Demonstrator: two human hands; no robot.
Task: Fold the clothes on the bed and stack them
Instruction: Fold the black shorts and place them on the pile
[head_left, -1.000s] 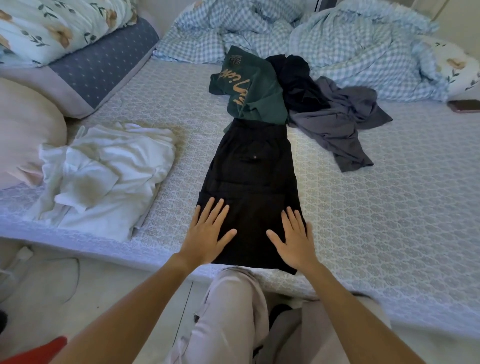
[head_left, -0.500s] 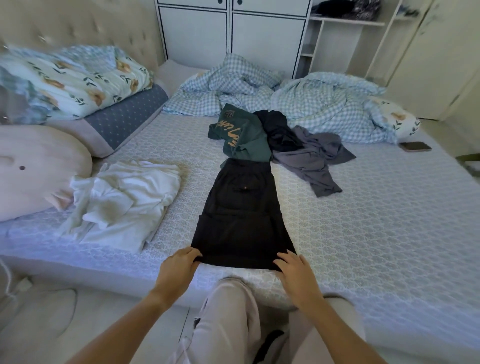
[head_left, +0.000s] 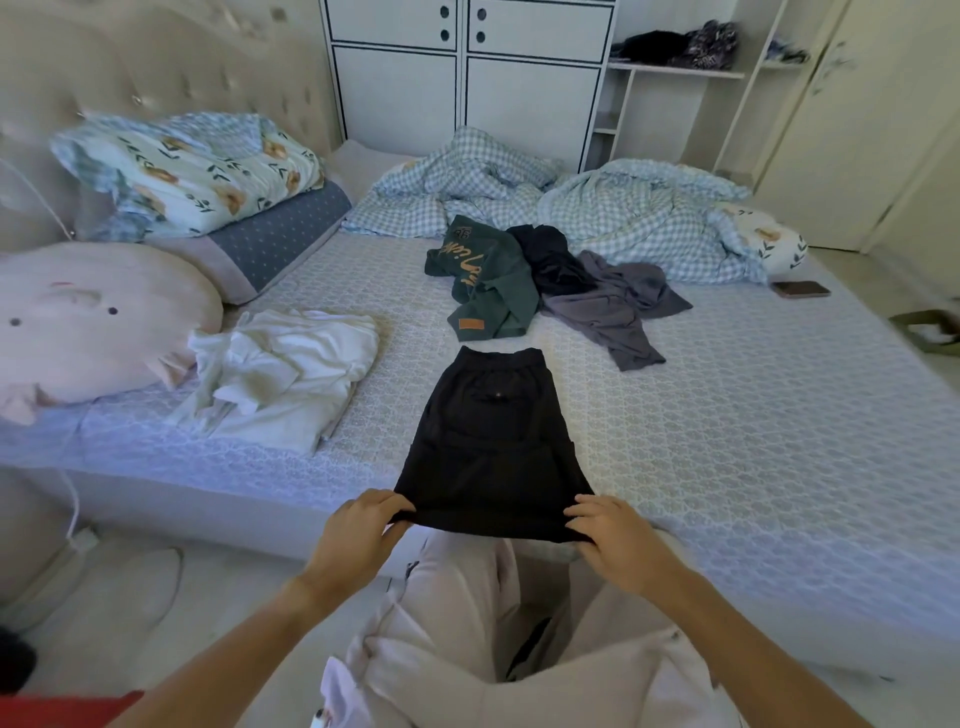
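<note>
Black shorts (head_left: 492, 441) lie folded lengthwise on the bed (head_left: 753, 441), waistband away from me. My left hand (head_left: 358, 540) pinches the near left hem corner and my right hand (head_left: 615, 540) pinches the near right one, both lifted slightly past the bed's front edge. Behind the shorts lies a crumpled green T-shirt (head_left: 483, 280) with orange lettering, then a dark navy garment (head_left: 556, 260) and a grey garment (head_left: 618, 312), all unfolded. A white garment (head_left: 280, 374) lies loosely folded at the left.
A pink plush pillow (head_left: 88, 332) and stacked pillows (head_left: 208, 182) fill the left. A blue checked duvet (head_left: 597, 208) is bunched at the far side. A phone (head_left: 800, 289) lies at the right. White cabinets (head_left: 467, 78) stand behind.
My hands went from pressing flat on the shorts to gripping the near hem corners. The shorts slid toward me, clear of the green T-shirt. My view rose and pulled back.
</note>
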